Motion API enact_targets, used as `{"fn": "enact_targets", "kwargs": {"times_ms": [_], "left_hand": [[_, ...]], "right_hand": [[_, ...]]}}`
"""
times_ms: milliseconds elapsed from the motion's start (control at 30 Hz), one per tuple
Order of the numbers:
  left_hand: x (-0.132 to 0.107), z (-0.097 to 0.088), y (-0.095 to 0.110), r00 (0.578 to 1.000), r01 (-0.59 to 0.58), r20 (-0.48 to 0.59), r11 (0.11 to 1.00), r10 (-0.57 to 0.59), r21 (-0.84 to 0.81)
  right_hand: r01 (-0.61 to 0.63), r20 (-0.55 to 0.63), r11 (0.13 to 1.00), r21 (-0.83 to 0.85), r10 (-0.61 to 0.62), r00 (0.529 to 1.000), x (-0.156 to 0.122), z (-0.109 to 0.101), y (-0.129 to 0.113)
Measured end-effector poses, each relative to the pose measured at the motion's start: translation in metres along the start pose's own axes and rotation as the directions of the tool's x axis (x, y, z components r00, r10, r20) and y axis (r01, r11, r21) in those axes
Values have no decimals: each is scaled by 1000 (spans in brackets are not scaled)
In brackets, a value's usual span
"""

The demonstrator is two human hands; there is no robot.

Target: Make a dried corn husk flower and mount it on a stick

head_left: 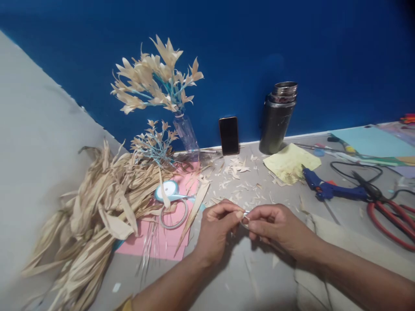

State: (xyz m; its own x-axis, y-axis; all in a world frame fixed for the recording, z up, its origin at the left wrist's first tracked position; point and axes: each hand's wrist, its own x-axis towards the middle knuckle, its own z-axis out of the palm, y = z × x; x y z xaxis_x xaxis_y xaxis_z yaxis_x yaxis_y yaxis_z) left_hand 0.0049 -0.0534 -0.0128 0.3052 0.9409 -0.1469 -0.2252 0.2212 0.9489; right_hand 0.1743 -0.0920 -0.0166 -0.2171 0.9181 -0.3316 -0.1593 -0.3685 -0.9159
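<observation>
The left hand and right hand both pinch a tiny pale bit up over the bench, well out from its back edge, and seem to be shaping it, so the next move likely needs a soft, steady grip.

At 5 o'clock are 2 hands. 1 phone and 1 flask stand at 2, 1 glue gun and 1 pair of scissors at 3.
</observation>
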Motion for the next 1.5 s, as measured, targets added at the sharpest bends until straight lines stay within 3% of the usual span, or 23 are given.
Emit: {"fn": "enact_targets", "kwargs": {"times_ms": [133,233,400,500,667,800,1133,1233,1367,1500], "left_hand": [[-2,-5,0,1000,-26,3,1000,26,3],[-5,-7,6,994,-84,84,988,73,128],[-8,-3,11,946,-309,242,826,215,472],[-9,-1,8,936,-346,254,758,242,553],[-11,1,4,945,-326,235,734,229,595],[-11,1,3,961,-273,212,759,180,592],[-12,2,5,996,-90,56,895,73,437],[-10,2,6,998,-5,65,940,-18,341],[-6,1,5,991,55,94,938,-92,342],[-4,0,4,979,152,102,961,-179,232]], "right_hand": [[0,-62,998,-62,-4,998,-1,-2,-5],[68,-126,965,-254,-103,987,-3,-2,-10],[178,-101,825,-537,-272,957,-5,-3,-10],[162,-110,757,-633,-295,949,-5,-5,-8],[175,-85,619,-766,-368,926,-5,-7,-5],[191,-46,558,-807,-382,923,-6,-8,-8],[249,27,457,-854,-438,898,-9,-10,-11],[248,14,445,-861,-465,885,-8,-11,-12],[228,1,432,-872,-465,885,-6,-14,-10],[318,50,369,-873,-581,813,-6,-13,-6]]}}
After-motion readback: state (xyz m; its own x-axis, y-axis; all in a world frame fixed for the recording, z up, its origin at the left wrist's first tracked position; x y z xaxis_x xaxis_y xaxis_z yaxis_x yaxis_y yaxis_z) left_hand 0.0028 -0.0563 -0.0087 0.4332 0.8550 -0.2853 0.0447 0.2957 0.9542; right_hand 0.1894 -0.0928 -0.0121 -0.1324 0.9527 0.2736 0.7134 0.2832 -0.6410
